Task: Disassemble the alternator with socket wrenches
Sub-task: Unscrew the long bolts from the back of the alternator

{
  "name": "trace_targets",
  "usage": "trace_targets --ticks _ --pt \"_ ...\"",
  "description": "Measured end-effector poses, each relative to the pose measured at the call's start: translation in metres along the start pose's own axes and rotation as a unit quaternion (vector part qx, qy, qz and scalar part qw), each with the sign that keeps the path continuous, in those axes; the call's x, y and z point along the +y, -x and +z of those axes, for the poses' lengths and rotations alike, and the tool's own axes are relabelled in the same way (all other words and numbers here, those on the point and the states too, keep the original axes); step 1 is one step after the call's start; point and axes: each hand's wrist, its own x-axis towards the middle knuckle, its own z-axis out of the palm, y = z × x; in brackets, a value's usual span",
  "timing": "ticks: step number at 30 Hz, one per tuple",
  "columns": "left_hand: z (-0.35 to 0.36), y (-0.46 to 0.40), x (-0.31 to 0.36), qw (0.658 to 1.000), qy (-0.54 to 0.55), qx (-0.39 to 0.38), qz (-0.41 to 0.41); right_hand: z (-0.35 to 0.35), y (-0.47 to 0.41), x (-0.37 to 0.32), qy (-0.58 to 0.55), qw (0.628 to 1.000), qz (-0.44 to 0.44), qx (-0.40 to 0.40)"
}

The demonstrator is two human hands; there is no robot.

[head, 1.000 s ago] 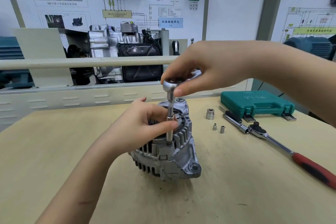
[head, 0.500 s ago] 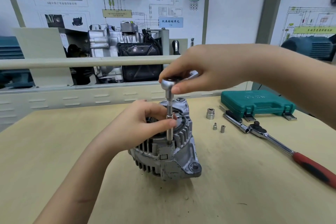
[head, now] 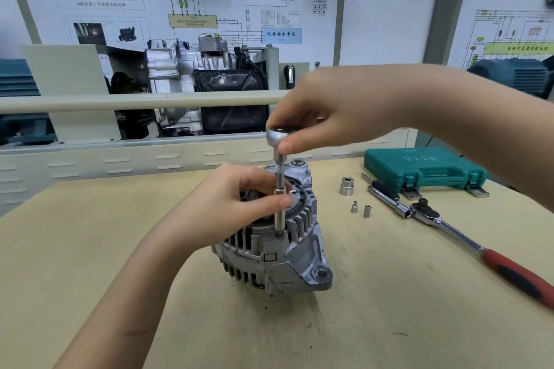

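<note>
My right hand [head: 335, 117] pinches the ratchet head [head: 277, 134]; my left hand [head: 239, 204], below it, pinches the extension [head: 280, 198] upright over the alternator [head: 275, 252]. I should keep it plumb, turning gently.

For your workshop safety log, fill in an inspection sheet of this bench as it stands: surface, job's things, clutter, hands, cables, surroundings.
Surface: pale wooden table, a few dark specks.
Job's things: alternator standing mid-table; small ratchet with extension upright on a housing bolt.
Clutter: large socket, two small sockets, red-handled ratchet, closed green tool case.
Hands: left hand pinches the extension; right hand grips the ratchet head.
Cables: nothing seen on the table.
Surroundings: training boards, cutaway engine unit.
</note>
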Motion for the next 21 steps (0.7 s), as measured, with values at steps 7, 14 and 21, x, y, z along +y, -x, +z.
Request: trace_targets --ticks 7,14,21 --pt "0.0026 -0.0012 0.0002 0.999 -0.003 0.042 0.009 0.0012 -0.0007 -0.0007 -0.017 1.0 -0.01 0.01" --pt "0.0062 -0.0019 -0.0001 0.997 -0.022 0.074 0.001 0.001 -0.0008 -0.0002 0.013 0.999 0.022 0.027" --pt "0.0026 -0.0013 -0.0032 1.0 -0.026 0.007 0.006 -0.0008 -0.0004 -0.0009 -0.024 0.999 -0.024 0.004"
